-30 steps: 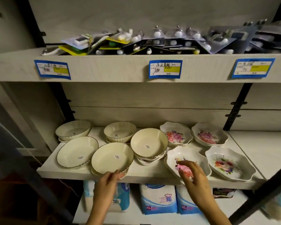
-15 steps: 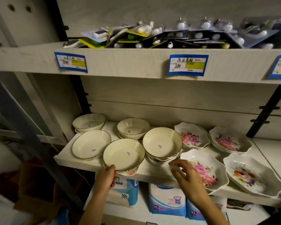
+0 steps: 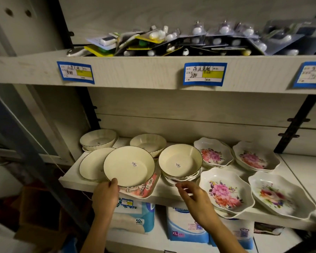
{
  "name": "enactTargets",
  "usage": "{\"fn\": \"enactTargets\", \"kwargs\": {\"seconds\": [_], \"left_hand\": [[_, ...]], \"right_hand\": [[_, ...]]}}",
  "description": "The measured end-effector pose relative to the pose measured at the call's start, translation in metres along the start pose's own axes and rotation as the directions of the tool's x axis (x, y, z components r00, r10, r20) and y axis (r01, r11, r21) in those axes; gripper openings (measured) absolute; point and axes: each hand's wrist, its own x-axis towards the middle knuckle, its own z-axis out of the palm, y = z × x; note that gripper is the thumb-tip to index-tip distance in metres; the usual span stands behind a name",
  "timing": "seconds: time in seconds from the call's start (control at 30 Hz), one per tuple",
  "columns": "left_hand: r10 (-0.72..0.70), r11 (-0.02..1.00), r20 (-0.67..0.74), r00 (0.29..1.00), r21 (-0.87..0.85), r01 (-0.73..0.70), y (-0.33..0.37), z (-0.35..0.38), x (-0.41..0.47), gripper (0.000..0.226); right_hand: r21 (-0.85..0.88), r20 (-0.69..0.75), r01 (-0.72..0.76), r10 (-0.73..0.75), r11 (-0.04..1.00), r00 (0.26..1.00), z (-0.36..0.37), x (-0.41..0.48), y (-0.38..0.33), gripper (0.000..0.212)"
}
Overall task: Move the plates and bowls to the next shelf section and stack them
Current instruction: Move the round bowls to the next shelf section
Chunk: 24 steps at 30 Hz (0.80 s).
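My left hand (image 3: pixel 106 195) grips the near rim of a cream plate (image 3: pixel 129 166), thumb on top, and holds it tilted up above a pink printed tray (image 3: pixel 143 187). My right hand (image 3: pixel 195 199) hovers with loosely curled fingers just in front of a stack of cream bowls (image 3: pixel 180 164) and holds nothing. Another cream plate (image 3: pixel 91 166) lies to the left. Two cream bowls (image 3: pixel 98 139) (image 3: pixel 148 144) stand at the back. Several white floral dishes (image 3: pixel 224 190) (image 3: pixel 279 195) (image 3: pixel 212 154) (image 3: pixel 254 156) fill the right part of the shelf (image 3: pixel 71 181).
The upper shelf (image 3: pixel 153 72) overhangs close above and carries blue price labels and blister packs. A black upright bracket (image 3: pixel 295 125) divides this section from the bare white shelf section (image 3: pixel 306 165) on the right. Blue tissue packs (image 3: pixel 186 225) sit on the shelf below.
My left hand has taken hold of the front cream plate and lifted it off the pink tray. My right hand has moved left, off the floral dish, to the bowl stack. The view has shifted left.
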Motion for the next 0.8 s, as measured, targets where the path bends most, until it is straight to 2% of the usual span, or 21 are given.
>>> {"fn": "enactTargets", "kwargs": {"seconds": [0.07,0.13,0.23,0.33,0.4,0.57,0.67,0.73,0.8], "left_hand": [[0.09,0.995,-0.031,0.995,-0.028,-0.091,0.017,-0.012,-0.009,0.042],[0.113,0.985,0.003,0.994,-0.129,-0.111,0.034,-0.018,-0.017,0.04],[0.141,0.963,0.173,0.975,-0.251,-0.095,0.055,-0.016,-0.029,0.041],[0.165,0.952,0.345,0.924,-0.3,-0.057,0.071,-0.005,-0.045,0.038],[0.155,0.945,0.436,0.887,-0.327,-0.004,0.08,0.004,-0.058,0.038],[0.167,0.946,0.534,0.829,-0.322,0.017,0.085,0.021,-0.076,0.034],[0.205,0.942,0.591,0.78,-0.337,0.007,0.085,0.026,-0.081,0.033],[0.183,0.935,0.662,0.726,-0.345,0.08,0.085,0.029,-0.083,0.039],[0.072,0.931,0.733,0.676,-0.293,0.219,0.086,0.033,-0.076,0.048]], "right_hand": [[0.158,0.024,-0.069,0.066,0.985,0.998,-0.004,-0.003,-0.014,0.013],[0.344,0.065,-0.153,0.139,0.926,0.988,-0.013,-0.007,-0.027,0.019],[0.494,0.106,-0.232,0.207,0.838,0.973,-0.03,-0.014,-0.043,0.021],[0.576,0.109,-0.273,0.258,0.771,0.96,-0.044,-0.016,-0.048,0.035],[0.571,0.094,-0.3,0.303,0.764,0.948,-0.054,-0.018,-0.047,0.039],[0.418,0.022,-0.336,0.361,0.844,0.932,-0.07,-0.026,-0.04,0.014],[0.323,-0.047,-0.356,0.391,0.877,0.919,-0.073,-0.026,-0.028,0.014],[0.357,-0.098,-0.373,0.432,0.856,0.897,-0.079,-0.027,-0.021,0.018],[0.395,-0.135,-0.382,0.464,0.836,0.875,-0.088,-0.03,-0.013,0.019]]}}
